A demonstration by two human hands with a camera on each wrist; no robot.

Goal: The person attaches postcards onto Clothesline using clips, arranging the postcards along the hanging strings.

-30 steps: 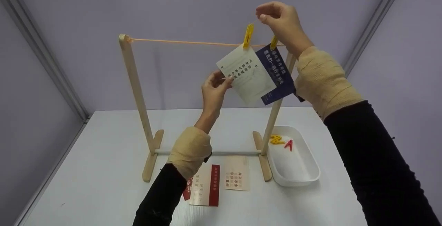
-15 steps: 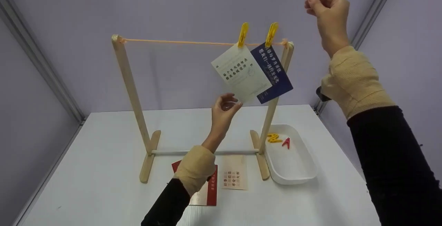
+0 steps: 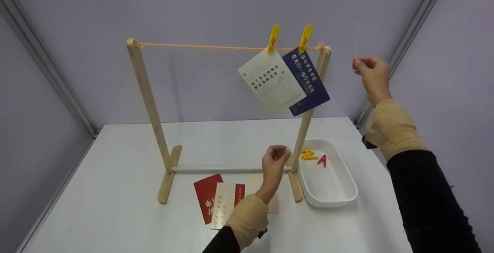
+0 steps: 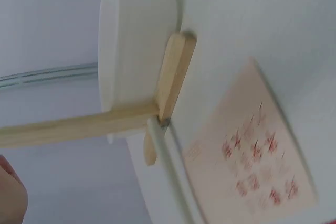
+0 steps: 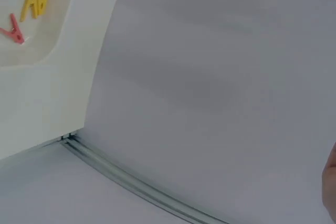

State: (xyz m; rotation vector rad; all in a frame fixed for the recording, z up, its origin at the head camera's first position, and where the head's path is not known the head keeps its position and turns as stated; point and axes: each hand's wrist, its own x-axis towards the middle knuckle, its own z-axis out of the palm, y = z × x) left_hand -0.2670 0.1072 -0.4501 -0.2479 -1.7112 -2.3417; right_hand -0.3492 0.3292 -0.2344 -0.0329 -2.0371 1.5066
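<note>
A pale green card (image 3: 272, 81) and a dark blue card (image 3: 314, 94) hang tilted from the orange string (image 3: 200, 46), each under a yellow clothespin, the pale one partly over the blue. My left hand (image 3: 273, 168), loosely curled and holding nothing, is in front of the rack's lower right. Right of the rack my right hand (image 3: 372, 77) is raised, fingers loosely bent, with nothing visible in it. In the left wrist view a pink card with red writing (image 4: 252, 161) lies on the table. Only a sliver of my right hand (image 5: 329, 187) shows in the right wrist view.
A wooden rack (image 3: 148, 102) stands on the white table (image 3: 96, 191). A white tray (image 3: 349, 183) holds yellow clothespins (image 3: 308, 155) and a red one (image 3: 322, 160). Red card (image 3: 205, 193) and cream card (image 3: 220, 202) lie overlapping in front of the rack.
Both hands have moved away from the hanging cards: my left let go of the pale card and dropped down and right, while my right went out to the right, rose, then came lower.
</note>
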